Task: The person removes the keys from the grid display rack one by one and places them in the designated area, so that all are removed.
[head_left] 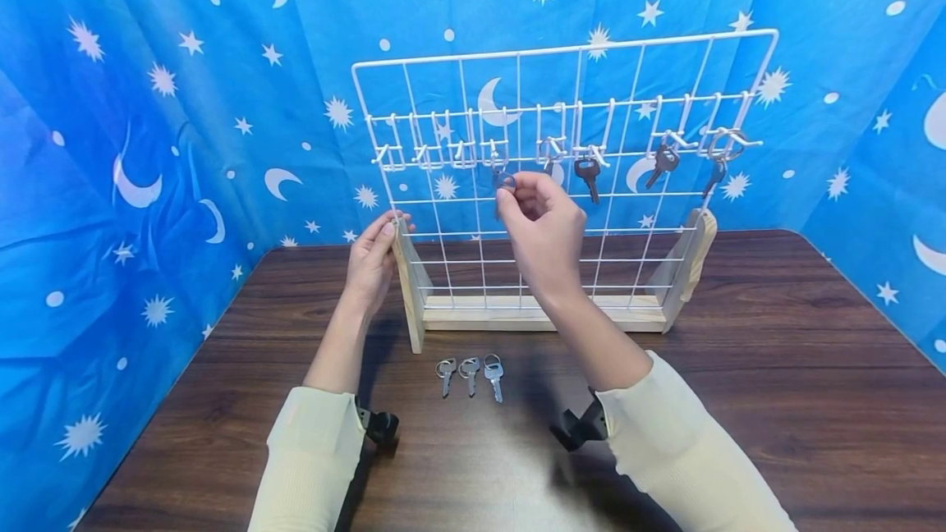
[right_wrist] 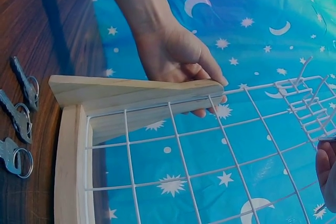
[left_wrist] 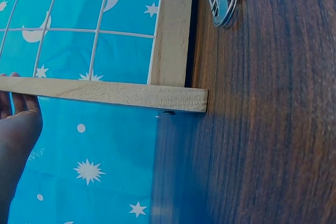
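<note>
A white wire grid rack (head_left: 443, 234) stands upright on a wooden base. My left hand (head_left: 373, 261) grips the upper part of its left wooden side post (head_left: 411, 294), thumb and fingers on either side of the wood, as the right wrist view also shows. Up at the row of white hooks (head_left: 464, 156), my right hand (head_left: 547, 232) pinches a key (head_left: 504, 181) between thumb and fingertips, just below a hook left of the middle. The hand covers part of this key. At the edge of the right wrist view, the right hand (right_wrist: 326, 171) is only partly visible.
Three silver keys with rings lie in a row on the brown table, the rightmost key (head_left: 494, 376) included. Several keys hang on hooks to the right, among them a dark key (head_left: 588, 175) and another key (head_left: 665, 162). A blue star-patterned cloth (head_left: 185, 187) hangs behind.
</note>
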Demonstrator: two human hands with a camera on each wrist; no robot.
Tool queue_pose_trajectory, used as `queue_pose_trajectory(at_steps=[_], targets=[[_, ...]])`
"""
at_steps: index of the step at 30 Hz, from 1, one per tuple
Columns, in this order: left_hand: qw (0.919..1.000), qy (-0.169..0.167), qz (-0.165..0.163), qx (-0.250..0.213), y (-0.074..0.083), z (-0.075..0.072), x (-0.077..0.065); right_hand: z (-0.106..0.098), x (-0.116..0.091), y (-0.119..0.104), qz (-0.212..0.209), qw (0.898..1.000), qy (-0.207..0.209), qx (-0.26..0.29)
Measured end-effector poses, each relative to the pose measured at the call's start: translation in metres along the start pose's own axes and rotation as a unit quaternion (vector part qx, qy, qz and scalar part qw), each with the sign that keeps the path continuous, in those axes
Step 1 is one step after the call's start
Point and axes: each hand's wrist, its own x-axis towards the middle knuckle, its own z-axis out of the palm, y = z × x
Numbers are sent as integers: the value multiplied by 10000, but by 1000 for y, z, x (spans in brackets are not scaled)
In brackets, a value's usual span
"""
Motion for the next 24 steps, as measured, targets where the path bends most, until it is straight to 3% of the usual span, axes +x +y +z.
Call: queue_pose_trajectory(at_steps=[10,24], targets=[[10000,11,-4,31,0,0,0,-5,-6,-8,45,10000,-21,79],[10000,39,-34,59,1,0,0,-10,-7,-17,-256,9996,103,51]])
